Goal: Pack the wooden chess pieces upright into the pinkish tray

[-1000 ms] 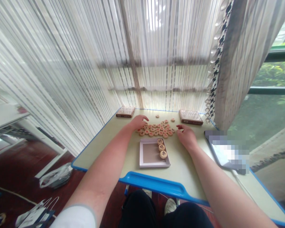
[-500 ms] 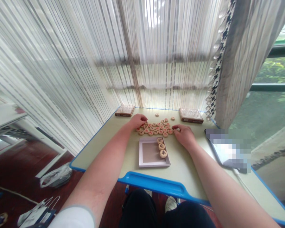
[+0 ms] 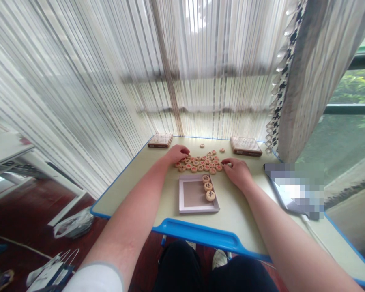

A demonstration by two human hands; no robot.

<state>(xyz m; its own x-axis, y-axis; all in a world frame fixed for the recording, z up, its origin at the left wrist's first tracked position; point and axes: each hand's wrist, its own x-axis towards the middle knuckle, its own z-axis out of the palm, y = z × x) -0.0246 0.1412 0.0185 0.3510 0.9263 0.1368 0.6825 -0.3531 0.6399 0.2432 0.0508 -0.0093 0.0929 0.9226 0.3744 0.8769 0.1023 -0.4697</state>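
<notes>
Wooden chess discs [image 3: 200,163] lie clustered between both hands; left hand [image 3: 177,154] curled loosely atop the cluster's edge, right hand [image 3: 237,170] pinching an end disc; likely light, hard, smooth; best pinched by rims

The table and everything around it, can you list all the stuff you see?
Table: one, pale green with a blue edge, by the curtains.
Round game pieces: a heap, light wood with red or black marks, mid-table.
Tray: one, white, nearer the person than the heap.
Pieces in the tray: three, in a row at its right side.
Flat boxes: two, brown, at the far corners.
Curtains: striped, white and grey, behind the table.
Bags: pale, on the dark floor, left.
Left hand: on the heap's left edge.
Right hand: fingertips at the heap's right edge.
</notes>
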